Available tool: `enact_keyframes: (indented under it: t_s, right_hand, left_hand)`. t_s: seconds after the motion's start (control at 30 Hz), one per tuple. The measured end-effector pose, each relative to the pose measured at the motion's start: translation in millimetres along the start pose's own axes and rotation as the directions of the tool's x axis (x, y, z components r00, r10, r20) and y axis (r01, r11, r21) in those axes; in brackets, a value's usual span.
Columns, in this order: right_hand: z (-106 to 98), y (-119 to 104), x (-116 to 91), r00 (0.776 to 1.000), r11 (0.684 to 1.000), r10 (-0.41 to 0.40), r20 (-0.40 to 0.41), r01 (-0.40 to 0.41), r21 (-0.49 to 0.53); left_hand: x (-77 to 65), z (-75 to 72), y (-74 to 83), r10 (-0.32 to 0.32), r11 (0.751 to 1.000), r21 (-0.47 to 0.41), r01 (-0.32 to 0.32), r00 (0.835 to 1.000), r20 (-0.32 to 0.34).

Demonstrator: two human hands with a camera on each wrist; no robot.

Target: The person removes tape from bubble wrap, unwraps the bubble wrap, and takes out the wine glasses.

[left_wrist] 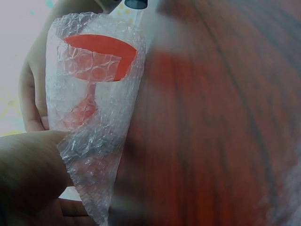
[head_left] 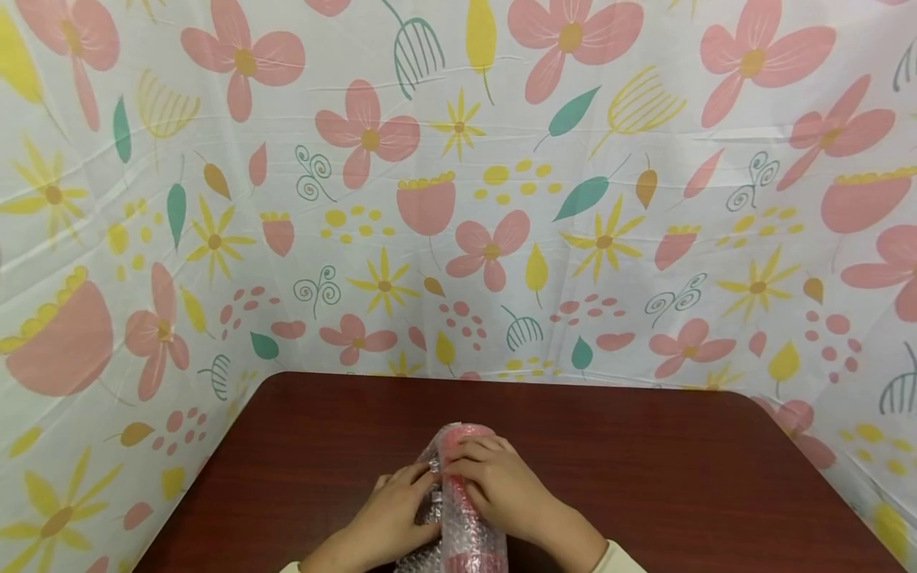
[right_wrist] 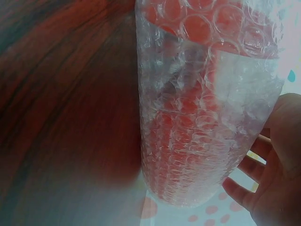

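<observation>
A clear bubble wrap roll (head_left: 473,509) with something red inside lies lengthwise at the table's near side. Its near end shows a red curved band (left_wrist: 101,42) under the wrap; the rest of the inner thing is blurred by the bubbles. On the left, my left hand (head_left: 390,509) holds the loose layer of wrap, fingertips on top and thumb lower down. My right hand (head_left: 505,485) grips the red, rounded part from the right, fingers laid over its top. In the right wrist view, bubbled film (right_wrist: 197,122) covers red and whitish areas.
The dark reddish-brown table (head_left: 630,454) has rounded far corners. Behind it and at both sides hangs a white cloth (head_left: 444,263) printed with flowers and leaves. Pale sleeve cuffs (head_left: 616,559) show at the bottom edge.
</observation>
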State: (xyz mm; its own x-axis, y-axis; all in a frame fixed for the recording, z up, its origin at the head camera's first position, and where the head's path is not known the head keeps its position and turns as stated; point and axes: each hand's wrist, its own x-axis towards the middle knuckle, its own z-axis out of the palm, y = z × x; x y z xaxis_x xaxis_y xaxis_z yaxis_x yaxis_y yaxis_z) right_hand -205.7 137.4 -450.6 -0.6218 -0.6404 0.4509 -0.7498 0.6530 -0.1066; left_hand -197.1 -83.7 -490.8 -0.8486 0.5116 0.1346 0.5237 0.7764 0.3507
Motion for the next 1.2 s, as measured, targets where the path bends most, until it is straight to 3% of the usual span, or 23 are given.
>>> enact_keyframes:
  t_s: [0.3,1.2]
  right_hand:
    - [1.1,0.0,-1.7,0.999,1.0,0.024,0.024,-0.023,-0.005]
    - [1.5,-0.3,6.3,0.999,0.998,-0.044,0.017,0.045,-0.043]
  left_hand:
    - [0.1,1.2,-1.2,0.015,1.0,0.015,-0.014,1.0,-0.023]
    - [0.1,0.8,-0.4,0.02,0.999,0.036,-0.02,1.0,-0.006]
